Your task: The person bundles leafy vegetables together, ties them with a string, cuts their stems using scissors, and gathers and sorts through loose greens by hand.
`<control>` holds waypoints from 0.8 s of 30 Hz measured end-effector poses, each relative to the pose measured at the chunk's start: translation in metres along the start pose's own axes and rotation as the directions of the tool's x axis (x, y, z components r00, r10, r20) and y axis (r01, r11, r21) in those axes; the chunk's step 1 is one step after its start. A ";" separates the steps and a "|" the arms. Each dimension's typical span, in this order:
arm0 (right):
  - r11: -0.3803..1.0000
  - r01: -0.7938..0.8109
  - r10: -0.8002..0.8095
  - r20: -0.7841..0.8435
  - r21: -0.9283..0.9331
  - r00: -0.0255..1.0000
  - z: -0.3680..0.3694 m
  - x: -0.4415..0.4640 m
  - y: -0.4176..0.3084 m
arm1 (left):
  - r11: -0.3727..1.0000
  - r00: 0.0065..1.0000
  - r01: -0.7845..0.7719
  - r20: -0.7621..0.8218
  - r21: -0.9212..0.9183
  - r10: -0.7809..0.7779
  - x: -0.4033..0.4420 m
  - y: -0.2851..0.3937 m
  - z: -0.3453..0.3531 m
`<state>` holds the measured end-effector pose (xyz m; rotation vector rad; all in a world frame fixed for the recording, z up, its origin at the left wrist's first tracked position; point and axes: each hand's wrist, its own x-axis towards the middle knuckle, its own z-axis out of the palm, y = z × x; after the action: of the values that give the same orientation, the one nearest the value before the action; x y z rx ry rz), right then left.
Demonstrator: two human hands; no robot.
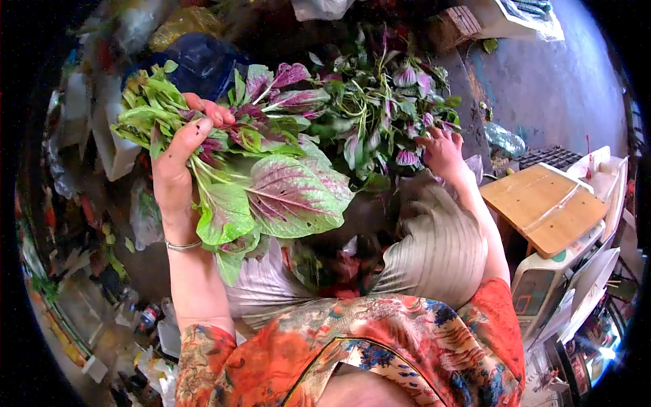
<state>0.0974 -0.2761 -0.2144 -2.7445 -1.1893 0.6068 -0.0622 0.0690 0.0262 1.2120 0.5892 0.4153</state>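
Note:
My left hand [186, 146] is closed around a bunch of amaranth greens [291, 193], raised to the left above my lap. Its broad leaves are green with purple-red centres and hang toward the right, while the pale stem ends stick out on the left. In front of me lies a loose pile of amaranth [380, 115] with tangled stems and leaves. At the right edge of that pile is my right hand [445, 152], its fingers apart and slightly bent, touching or just over the leaves. I see nothing held in it.
A dark blue plastic container [196, 61] stands behind the bunch. To my right are a wooden board [546, 207] on a white appliance and a clear plastic bag [504, 138]. A brick [456, 27] and a white box [519, 20] are at the far right. Clutter lines the left side.

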 end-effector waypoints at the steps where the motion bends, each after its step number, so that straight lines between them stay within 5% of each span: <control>1: 0.995 -0.049 0.042 0.082 0.086 0.996 -0.004 0.005 0.001 | 1.000 1.000 -0.001 -0.001 0.014 0.001 0.001 0.000 0.002; 4: 0.980 -0.104 0.069 0.199 0.170 0.978 -0.002 0.021 0.009 | 0.999 1.000 0.004 0.013 0.038 -0.005 0.002 0.000 0.001; 7: 0.906 0.137 -0.127 -0.050 0.401 0.991 0.029 0.049 0.030 | 0.998 1.000 0.007 0.006 0.067 -0.008 0.001 0.000 0.003; 10: 0.871 0.148 -0.111 -0.105 0.467 0.988 0.002 0.084 0.006 | 0.988 0.999 -0.002 0.041 0.157 -0.004 0.002 -0.002 0.003; 16: 0.896 0.235 -0.196 -0.140 0.377 0.971 0.012 0.139 -0.066 | 0.988 0.999 -0.005 0.036 0.153 -0.001 0.002 -0.007 0.009; 21: 0.968 -0.207 0.202 0.050 0.141 0.978 0.073 0.124 -0.070 | 0.985 0.998 0.002 0.063 0.172 -0.013 0.002 -0.010 0.009; 23: 0.979 -0.204 0.202 0.081 0.014 0.976 0.116 0.123 -0.023 | 0.985 0.999 0.002 0.053 0.170 -0.011 0.001 -0.012 0.011; 24: 0.971 -0.220 0.202 0.177 0.093 0.963 0.105 0.116 -0.010 | 0.983 0.999 0.004 0.052 0.184 -0.014 0.001 -0.010 0.012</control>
<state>0.1207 -0.1934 -0.3459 -2.7901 -0.8632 0.9127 -0.0542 0.0575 0.0192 1.3923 0.5970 0.3249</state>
